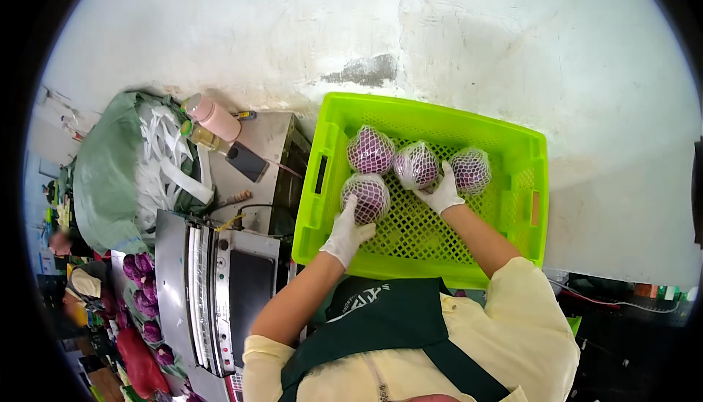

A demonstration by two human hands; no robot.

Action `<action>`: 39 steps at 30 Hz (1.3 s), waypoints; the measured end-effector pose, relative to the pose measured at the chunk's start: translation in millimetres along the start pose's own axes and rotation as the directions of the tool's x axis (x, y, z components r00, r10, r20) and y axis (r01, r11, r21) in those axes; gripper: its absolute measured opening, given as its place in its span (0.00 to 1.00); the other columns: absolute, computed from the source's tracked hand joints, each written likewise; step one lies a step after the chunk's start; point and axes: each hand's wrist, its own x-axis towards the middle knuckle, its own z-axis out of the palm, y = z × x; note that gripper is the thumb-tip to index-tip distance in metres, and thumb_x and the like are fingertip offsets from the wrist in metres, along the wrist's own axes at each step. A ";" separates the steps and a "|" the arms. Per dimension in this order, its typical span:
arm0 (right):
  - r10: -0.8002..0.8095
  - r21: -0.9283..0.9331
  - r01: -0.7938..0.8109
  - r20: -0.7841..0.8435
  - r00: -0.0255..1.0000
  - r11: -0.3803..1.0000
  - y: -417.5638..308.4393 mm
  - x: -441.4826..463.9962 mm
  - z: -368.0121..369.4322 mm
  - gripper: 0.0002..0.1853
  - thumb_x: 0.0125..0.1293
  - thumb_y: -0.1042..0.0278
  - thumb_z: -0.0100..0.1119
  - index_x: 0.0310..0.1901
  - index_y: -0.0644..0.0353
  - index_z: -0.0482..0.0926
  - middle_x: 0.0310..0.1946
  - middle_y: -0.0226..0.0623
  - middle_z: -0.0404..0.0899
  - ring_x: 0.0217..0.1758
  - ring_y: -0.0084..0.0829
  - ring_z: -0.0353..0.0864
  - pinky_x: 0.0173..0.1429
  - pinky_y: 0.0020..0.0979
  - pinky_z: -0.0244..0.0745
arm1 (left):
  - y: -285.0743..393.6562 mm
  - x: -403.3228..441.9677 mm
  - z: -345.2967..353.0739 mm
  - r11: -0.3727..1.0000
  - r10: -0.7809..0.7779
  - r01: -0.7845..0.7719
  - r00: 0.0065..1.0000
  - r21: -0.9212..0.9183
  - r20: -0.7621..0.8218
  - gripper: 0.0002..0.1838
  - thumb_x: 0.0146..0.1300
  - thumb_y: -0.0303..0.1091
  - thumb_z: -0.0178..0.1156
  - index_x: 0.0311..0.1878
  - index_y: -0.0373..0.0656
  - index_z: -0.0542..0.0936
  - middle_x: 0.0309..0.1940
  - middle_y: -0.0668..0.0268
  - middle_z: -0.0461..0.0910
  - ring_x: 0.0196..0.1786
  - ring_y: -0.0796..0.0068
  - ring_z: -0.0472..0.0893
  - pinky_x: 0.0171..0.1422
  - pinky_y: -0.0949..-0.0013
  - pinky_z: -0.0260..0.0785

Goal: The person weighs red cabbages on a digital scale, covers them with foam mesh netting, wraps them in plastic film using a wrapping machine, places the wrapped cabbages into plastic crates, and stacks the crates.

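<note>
Inside the lime-green plastic crate (432,108) lie purple cabbages, each in a white foam net sleeve. My left hand (347,235), in a white glove, curls around the near-left cabbage (368,195) from its lower left side. My gloved right hand (442,192) grips the middle cabbage (416,163) from its right side, thumb below and fingers along its edge. Just beyond the right fingers sits another cabbage (471,168). At the crate's back left rests one more netted cabbage (370,149), untouched by either hand.
Left of the crate, a metal surface (267,132) holds a pink bottle (217,119) and a phone (247,162). A green sack (110,175) is full of white netting (157,157). A wrapping machine (220,285) stands closer, with bare purple cabbages (143,296) beyond. A wall rises behind the crate.
</note>
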 end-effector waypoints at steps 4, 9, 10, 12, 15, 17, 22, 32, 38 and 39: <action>-0.101 0.010 0.101 0.121 0.988 0.995 -12.9 37.6 7.0 0.40 0.68 0.42 0.48 0.72 0.59 0.50 0.71 0.50 0.51 0.74 0.44 0.52 0.76 0.45 0.51 | 2.2 25.4 15.2 0.967 0.256 -0.255 0.962 -0.016 0.091 0.39 0.62 0.48 0.61 0.72 0.46 0.56 0.69 0.50 0.56 0.68 0.44 0.61 0.71 0.44 0.57; 0.030 -0.217 -0.006 0.105 0.994 0.976 -20.9 42.9 -22.2 0.32 0.67 0.52 0.55 0.69 0.55 0.60 0.64 0.48 0.63 0.68 0.41 0.62 0.76 0.45 0.53 | 3.7 38.9 -1.1 0.981 0.099 -0.098 0.995 -0.165 0.000 0.41 0.59 0.44 0.63 0.71 0.43 0.54 0.68 0.44 0.55 0.65 0.40 0.63 0.69 0.44 0.61; -0.213 -0.497 0.292 0.211 0.954 0.817 -30.6 12.1 -23.9 0.27 0.67 0.56 0.55 0.64 0.56 0.65 0.60 0.46 0.67 0.64 0.39 0.66 0.73 0.44 0.57 | 3.0 42.2 -7.6 0.978 0.089 -0.081 0.995 -0.193 0.033 0.42 0.59 0.44 0.63 0.71 0.43 0.54 0.67 0.44 0.54 0.64 0.39 0.64 0.68 0.46 0.63; -0.559 -0.657 0.643 0.384 0.735 0.393 -37.2 -10.1 -44.5 0.19 0.65 0.62 0.55 0.56 0.58 0.72 0.52 0.43 0.74 0.56 0.35 0.73 0.66 0.40 0.65 | 0.9 44.9 -12.2 0.974 0.060 -0.049 0.997 -0.223 0.042 0.41 0.60 0.42 0.62 0.72 0.46 0.53 0.67 0.43 0.54 0.62 0.40 0.67 0.66 0.49 0.66; -0.799 -0.742 0.655 0.475 0.368 -0.139 -41.2 -7.8 -83.0 0.16 0.64 0.67 0.55 0.52 0.59 0.73 0.46 0.42 0.75 0.48 0.34 0.75 0.58 0.35 0.69 | -7.0 49.5 -12.3 0.986 0.104 -0.100 0.994 -0.136 0.023 0.39 0.62 0.40 0.60 0.73 0.48 0.52 0.66 0.45 0.57 0.60 0.42 0.70 0.64 0.49 0.66; -0.852 -0.799 0.574 0.417 0.316 -0.178 -44.0 -26.2 -83.9 0.16 0.63 0.67 0.56 0.52 0.60 0.73 0.45 0.42 0.73 0.50 0.37 0.73 0.61 0.36 0.66 | -5.7 41.7 -12.9 0.988 0.116 -0.110 0.992 -0.109 0.051 0.39 0.63 0.40 0.59 0.73 0.49 0.52 0.66 0.46 0.59 0.59 0.44 0.71 0.63 0.49 0.66; -0.929 -0.784 0.539 0.370 0.011 -0.306 -78.8 -5.7 -107.0 0.17 0.66 0.69 0.54 0.55 0.65 0.72 0.51 0.49 0.70 0.57 0.44 0.69 0.65 0.41 0.62 | -4.5 29.1 -17.4 0.990 0.138 -0.135 0.986 -0.045 0.090 0.28 0.68 0.39 0.53 0.68 0.45 0.59 0.65 0.50 0.62 0.61 0.46 0.71 0.65 0.50 0.65; -0.960 -0.726 0.688 0.198 0.199 -0.007 -110.1 11.5 -140.6 0.19 0.70 0.71 0.50 0.60 0.68 0.66 0.57 0.46 0.71 0.61 0.38 0.68 0.69 0.36 0.59 | -14.2 4.6 -14.6 0.991 0.133 -0.135 0.987 0.022 0.085 0.35 0.69 0.38 0.50 0.75 0.50 0.48 0.69 0.48 0.58 0.63 0.48 0.70 0.66 0.52 0.63; -0.459 -0.200 0.426 -0.162 0.874 0.882 -54.2 -6.1 -67.2 0.35 0.69 0.44 0.44 0.65 0.68 0.62 0.63 0.48 0.67 0.65 0.42 0.66 0.68 0.39 0.63 | -23.4 -1.8 -3.0 0.992 0.109 -0.114 0.987 0.044 0.115 0.36 0.70 0.39 0.50 0.76 0.50 0.47 0.70 0.46 0.56 0.64 0.49 0.70 0.67 0.52 0.62; -0.461 -0.222 0.425 -0.145 0.875 0.877 -56.5 13.6 -60.3 0.36 0.68 0.43 0.44 0.65 0.68 0.62 0.63 0.48 0.67 0.65 0.42 0.67 0.68 0.40 0.64 | -24.3 -4.1 -2.3 0.993 0.103 -0.109 0.988 0.048 0.114 0.36 0.70 0.40 0.50 0.76 0.50 0.46 0.70 0.46 0.56 0.64 0.50 0.70 0.67 0.52 0.62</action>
